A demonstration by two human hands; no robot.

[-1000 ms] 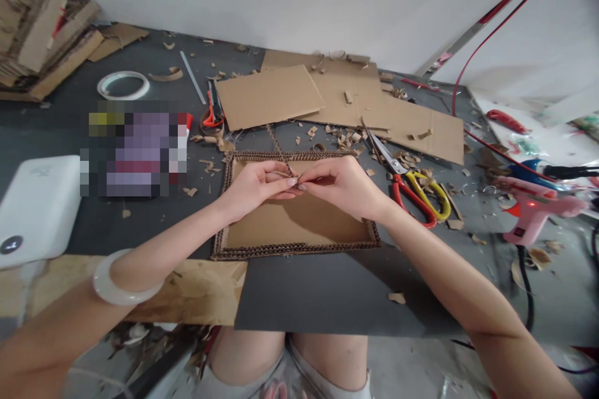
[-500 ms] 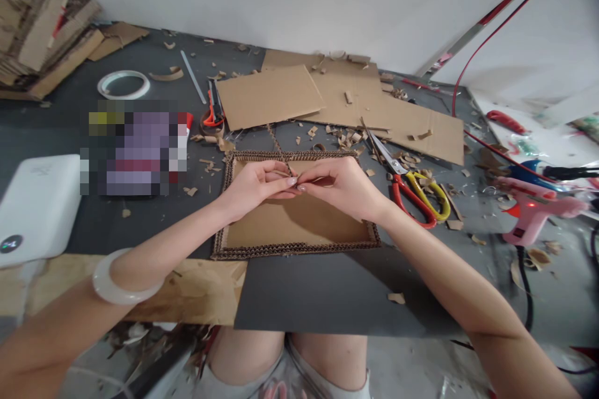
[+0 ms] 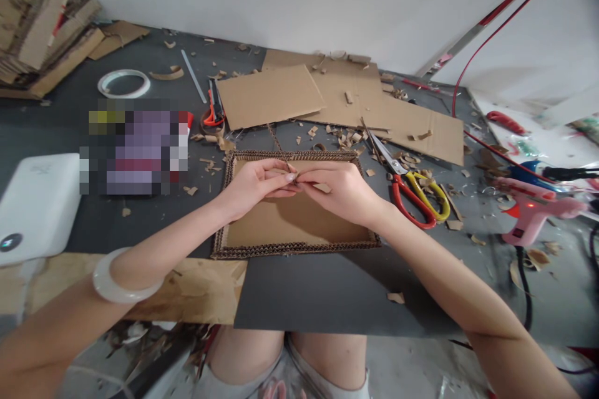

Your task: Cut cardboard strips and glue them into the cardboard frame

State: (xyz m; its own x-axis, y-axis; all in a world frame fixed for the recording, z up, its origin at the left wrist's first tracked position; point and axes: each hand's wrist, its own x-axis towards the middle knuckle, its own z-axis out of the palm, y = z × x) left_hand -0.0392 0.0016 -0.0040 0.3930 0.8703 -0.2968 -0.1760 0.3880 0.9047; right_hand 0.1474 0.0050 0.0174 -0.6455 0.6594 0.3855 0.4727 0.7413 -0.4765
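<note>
A shallow cardboard tray [image 3: 299, 224] with a corrugated rim lies on the dark table in front of me. Over its back half, my left hand [image 3: 262, 186] and my right hand [image 3: 334, 187] meet fingertip to fingertip. Between them they pinch a thin corrugated cardboard strip [image 3: 279, 142], whose free end sticks out away from me past the tray's back rim. The fingers hide the pinched end. A white bangle [image 3: 105, 280] is on my left wrist.
Scissors [image 3: 397, 165] with red and yellow handles lie right of the tray, a pink glue gun [image 3: 526, 212] farther right. Cardboard sheets [image 3: 271, 96] and scraps spread behind. A box cutter [image 3: 214, 106], tape roll [image 3: 124, 83] and white power bank [image 3: 42, 206] are at left.
My right hand has turned slightly, its fingers now closer to the left fingertips. The strip's free end has shifted little; the tray stays in place.
</note>
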